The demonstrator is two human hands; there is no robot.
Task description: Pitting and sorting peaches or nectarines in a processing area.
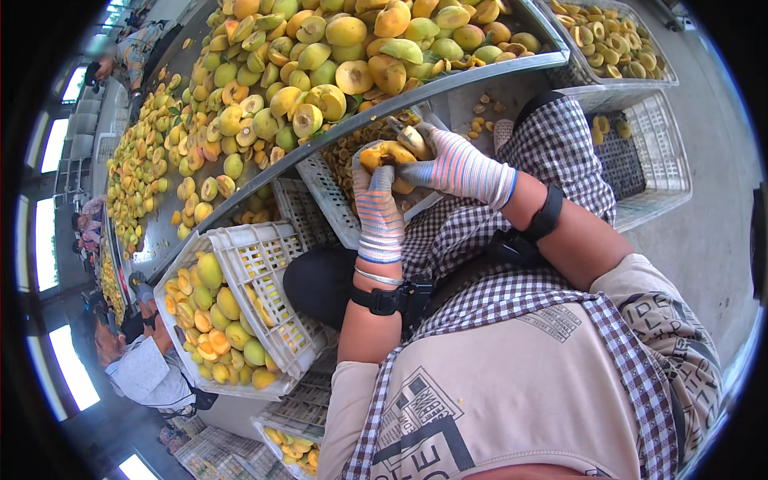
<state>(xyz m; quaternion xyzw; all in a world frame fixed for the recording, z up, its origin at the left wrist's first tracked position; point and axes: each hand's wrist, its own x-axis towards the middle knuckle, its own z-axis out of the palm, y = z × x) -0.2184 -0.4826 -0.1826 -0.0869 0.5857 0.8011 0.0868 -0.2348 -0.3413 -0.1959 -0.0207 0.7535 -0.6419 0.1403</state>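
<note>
Both my hands wear striped knit gloves and meet in front of my lap, above a white plastic crate [328,196] of peels and cut pieces. My left hand [378,210] is closed around a yellow peach piece [386,154] with a dark, hollowed spot. In my right hand [464,166] is a short wooden-handled tool [413,142], with a bit of metal showing at its upper end. The right fingertips touch the peach too, close to the left fingers. Part of the peach is hidden behind the gloves.
A metal-edged table [480,80] heaped with whole and halved peaches [320,56] runs across the far side. A tilted white crate [272,280] of peaches stands at my left. On the right are a crate of halves [612,44] and another crate [652,156] holding few pieces. Other people work at far left.
</note>
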